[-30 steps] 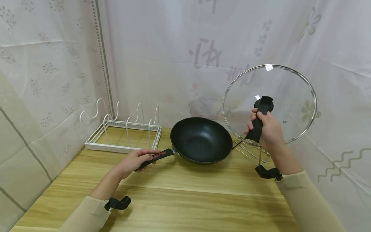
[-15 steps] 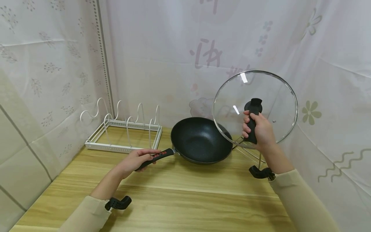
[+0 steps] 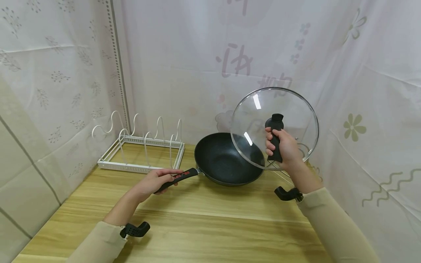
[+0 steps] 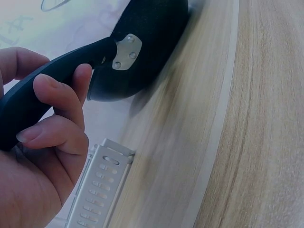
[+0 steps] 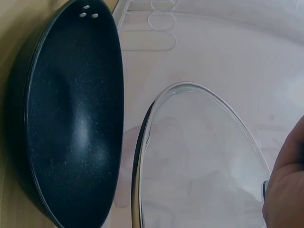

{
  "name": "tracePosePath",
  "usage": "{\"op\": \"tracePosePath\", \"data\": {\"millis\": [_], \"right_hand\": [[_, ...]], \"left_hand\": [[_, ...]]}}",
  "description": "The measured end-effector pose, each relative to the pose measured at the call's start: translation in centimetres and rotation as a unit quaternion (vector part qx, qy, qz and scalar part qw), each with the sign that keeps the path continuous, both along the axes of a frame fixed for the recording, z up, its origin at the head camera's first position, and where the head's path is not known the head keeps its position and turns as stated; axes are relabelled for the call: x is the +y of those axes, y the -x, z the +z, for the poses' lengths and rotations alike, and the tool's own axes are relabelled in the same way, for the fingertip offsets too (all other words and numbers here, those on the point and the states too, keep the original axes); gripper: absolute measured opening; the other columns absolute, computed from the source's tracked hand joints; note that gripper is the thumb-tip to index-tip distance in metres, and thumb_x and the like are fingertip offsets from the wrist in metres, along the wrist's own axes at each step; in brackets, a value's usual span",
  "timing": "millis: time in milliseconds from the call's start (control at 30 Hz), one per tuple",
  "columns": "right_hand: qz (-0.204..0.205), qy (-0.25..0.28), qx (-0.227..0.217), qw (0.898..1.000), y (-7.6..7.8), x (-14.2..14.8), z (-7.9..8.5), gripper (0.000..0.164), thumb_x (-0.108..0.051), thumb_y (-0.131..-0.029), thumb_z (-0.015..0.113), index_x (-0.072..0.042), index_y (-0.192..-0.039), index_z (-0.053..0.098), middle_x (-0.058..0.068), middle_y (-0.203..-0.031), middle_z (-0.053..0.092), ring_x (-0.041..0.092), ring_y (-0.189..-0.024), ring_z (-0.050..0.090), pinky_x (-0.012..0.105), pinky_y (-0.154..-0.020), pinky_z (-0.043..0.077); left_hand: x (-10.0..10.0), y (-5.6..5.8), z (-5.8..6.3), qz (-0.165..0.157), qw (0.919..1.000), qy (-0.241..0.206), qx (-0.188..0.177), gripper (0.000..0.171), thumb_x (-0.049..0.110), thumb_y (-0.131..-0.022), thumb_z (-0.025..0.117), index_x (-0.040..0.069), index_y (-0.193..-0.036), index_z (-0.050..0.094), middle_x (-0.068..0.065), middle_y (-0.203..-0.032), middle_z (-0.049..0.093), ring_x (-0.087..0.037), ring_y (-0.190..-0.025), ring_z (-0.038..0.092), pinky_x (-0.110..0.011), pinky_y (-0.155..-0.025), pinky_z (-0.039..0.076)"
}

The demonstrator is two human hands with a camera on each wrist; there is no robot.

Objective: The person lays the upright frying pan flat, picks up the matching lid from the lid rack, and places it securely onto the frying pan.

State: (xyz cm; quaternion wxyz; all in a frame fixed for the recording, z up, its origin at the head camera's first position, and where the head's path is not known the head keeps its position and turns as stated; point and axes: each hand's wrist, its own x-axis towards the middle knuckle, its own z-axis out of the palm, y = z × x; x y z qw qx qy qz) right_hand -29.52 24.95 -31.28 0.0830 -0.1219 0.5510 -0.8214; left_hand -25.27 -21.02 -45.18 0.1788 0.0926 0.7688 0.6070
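A black wok (image 3: 227,160) stands on the wooden table, its inside facing up. My left hand (image 3: 157,183) grips its black handle (image 3: 185,175), with fingers curled round it in the left wrist view (image 4: 52,104). In my right hand (image 3: 285,149) is the black knob grip of a round glass lid (image 3: 250,120) with a metal rim. The lid is held tilted above the wok's right side and overlaps its rim in the head view. In the right wrist view the lid (image 5: 199,142) is apart from the wok (image 5: 76,118), and only part of the hand shows.
A white wire rack (image 3: 125,167) with curved dividers stands behind my left hand. A metal wire rack (image 3: 283,177) sits right of the wok, partly hidden by the lid and right arm. Patterned curtains (image 3: 184,73) line the back and sides of the wooden table (image 3: 197,233).
My right hand has carried the lid left and slightly down, from right of the wok to over its right edge. The left hand and wok have stayed put.
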Motion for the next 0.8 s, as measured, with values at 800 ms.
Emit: {"op": "tracePosePath", "data": {"millis": [800], "right_hand": [[0.031,-0.014,-0.039,0.999,1.0,-3.2,-3.1,0.027,-0.023,-0.120,0.026,-0.009,-0.137,0.042,-0.005,-0.087,0.049,0.007,-0.054,0.042,0.020,-0.047,0.042]], "left_hand": [[0.0,0.0,-0.1,0.002,1.0000,-0.005,-0.001,0.046,0.020,-0.108,0.061,0.016,-0.154,0.066,-0.008,-0.107,0.078,-0.011,-0.061,0.046,-0.023,-0.054,0.038]]}}
